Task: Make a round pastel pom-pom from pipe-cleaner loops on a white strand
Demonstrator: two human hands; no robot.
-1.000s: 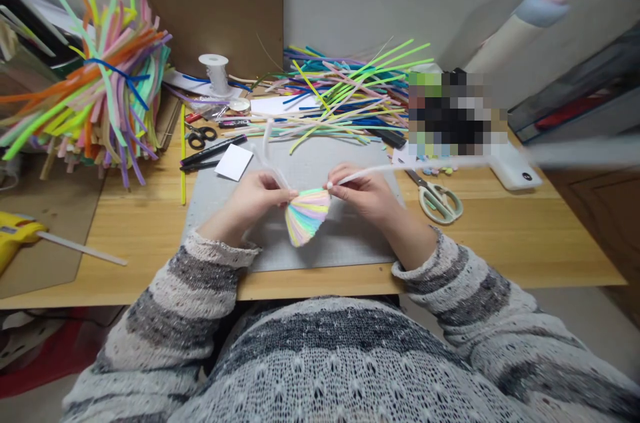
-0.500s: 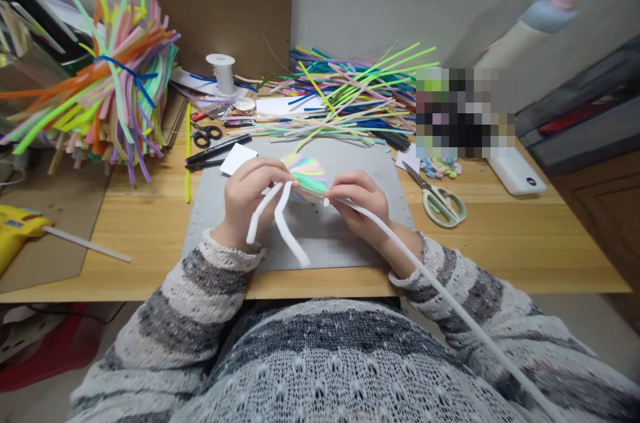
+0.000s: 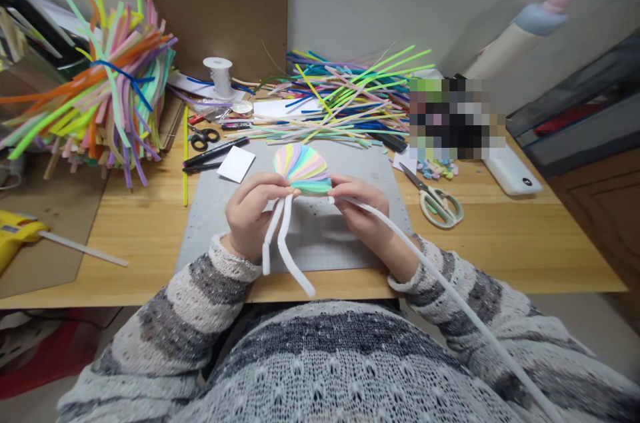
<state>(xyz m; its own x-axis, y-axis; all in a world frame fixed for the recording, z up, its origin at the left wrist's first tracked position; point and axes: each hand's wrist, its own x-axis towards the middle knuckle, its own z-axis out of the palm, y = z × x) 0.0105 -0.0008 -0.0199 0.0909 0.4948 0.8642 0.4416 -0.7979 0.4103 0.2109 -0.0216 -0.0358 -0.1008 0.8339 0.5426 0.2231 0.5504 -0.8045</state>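
Note:
Between my hands, above the grey mat, is a fan-shaped bundle of pastel pipe cleaners in yellow, pink, blue and green. My left hand pinches it at the gathered lower left end, where two white pipe cleaner ends hang down. At the bundle's lower right edge, my right hand is closed with its fingertips against the green strands. A long white pipe cleaner runs from those fingers over the right forearm. The fingertips partly hide both gripped spots.
Loose pipe cleaners lie behind the cutting mat. Scissors rest at right, black scissors and markers at left. A large pipe cleaner bunch, a glue gun and a wire spool also stand around.
The fan bundle has tilted so its spread face shows more fully. Both hands have come slightly lower, and the white ends hang more steeply.

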